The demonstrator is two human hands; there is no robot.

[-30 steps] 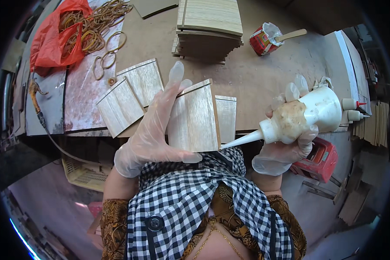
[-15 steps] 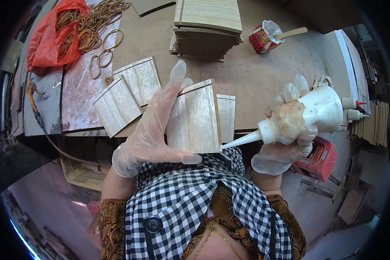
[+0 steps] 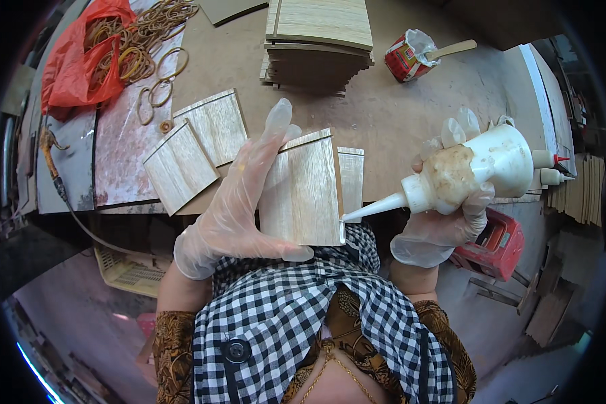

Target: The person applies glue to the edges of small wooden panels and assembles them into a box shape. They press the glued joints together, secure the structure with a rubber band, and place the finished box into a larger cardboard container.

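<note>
Left hand (image 3: 239, 202) gripped wood panel (image 3: 306, 192), thumb under it; right hand (image 3: 444, 215) wrapped glue bottle (image 3: 471, 172), nozzle touching panel's lower corner.

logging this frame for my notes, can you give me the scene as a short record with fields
left hand: left hand, clear glove, holds a wooden panel upright
right hand: right hand, clear glove, grips a white glue bottle
contact: bottle nozzle tip meets the panel's lower right edge
on table: two loose wooden panels, a stack of panels, rubber bands, red plastic bag, a small red can with a stick
surface: brown table
below right: red box
</note>
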